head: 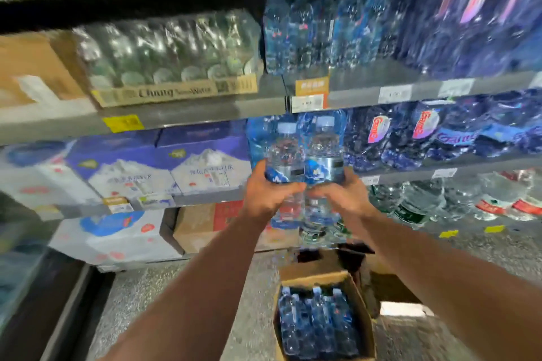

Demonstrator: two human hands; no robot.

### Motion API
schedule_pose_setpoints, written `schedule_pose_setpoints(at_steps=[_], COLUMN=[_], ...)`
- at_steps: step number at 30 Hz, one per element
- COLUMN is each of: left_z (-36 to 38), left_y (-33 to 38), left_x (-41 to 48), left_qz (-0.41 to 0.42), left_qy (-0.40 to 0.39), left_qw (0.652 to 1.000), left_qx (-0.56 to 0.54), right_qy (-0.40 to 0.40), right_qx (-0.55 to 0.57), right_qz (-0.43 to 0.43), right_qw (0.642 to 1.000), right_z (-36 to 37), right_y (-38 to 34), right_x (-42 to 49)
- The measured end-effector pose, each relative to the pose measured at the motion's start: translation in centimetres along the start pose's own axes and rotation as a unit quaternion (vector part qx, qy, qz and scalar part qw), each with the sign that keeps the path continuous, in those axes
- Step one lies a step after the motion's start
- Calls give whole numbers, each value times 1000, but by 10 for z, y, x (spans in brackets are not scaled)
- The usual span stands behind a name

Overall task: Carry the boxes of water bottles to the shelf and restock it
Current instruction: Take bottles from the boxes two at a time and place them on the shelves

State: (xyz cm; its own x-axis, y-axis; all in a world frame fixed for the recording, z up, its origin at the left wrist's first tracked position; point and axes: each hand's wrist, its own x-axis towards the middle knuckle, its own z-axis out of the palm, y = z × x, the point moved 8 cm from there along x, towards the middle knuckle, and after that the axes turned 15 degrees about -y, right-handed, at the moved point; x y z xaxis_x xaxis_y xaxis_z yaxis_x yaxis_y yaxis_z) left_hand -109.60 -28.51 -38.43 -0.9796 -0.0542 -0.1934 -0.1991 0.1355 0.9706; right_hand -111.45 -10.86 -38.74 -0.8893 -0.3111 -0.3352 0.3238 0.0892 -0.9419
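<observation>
Two bottles (286, 152) were gripped by the left hand (268, 195) and right hand (341, 195); pressed together, one could slip and fall.

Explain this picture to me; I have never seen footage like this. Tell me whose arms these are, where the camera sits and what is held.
No machine here: a camera worn on a person's head looks forward and down, so the arms are theirs. The left hand and right hand grip two white-capped water bottles upright, side by side, before store shelves stocked with packs and cartons of bottled water. On the floor below, an open cardboard box holds more bottles.
</observation>
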Motion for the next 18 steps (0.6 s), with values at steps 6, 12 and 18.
schedule_pose_setpoints(at_steps=[6, 12, 18], left_z=[-23, -14, 10], left_y=[153, 254, 330], left_x=[-21, -39, -47], left_qz=[96, 173, 239], left_qy=[48, 8, -2], left_qw=[991, 985, 971], left_qx=[77, 6, -15], right_qy=[2, 13, 28], right_qx=[-41, -63, -79], right_qz=[-112, -187, -230], right_qw=[993, 980, 970], right_z=[3, -13, -44], right_y=[-142, -247, -318], right_x=[-37, -87, -116])
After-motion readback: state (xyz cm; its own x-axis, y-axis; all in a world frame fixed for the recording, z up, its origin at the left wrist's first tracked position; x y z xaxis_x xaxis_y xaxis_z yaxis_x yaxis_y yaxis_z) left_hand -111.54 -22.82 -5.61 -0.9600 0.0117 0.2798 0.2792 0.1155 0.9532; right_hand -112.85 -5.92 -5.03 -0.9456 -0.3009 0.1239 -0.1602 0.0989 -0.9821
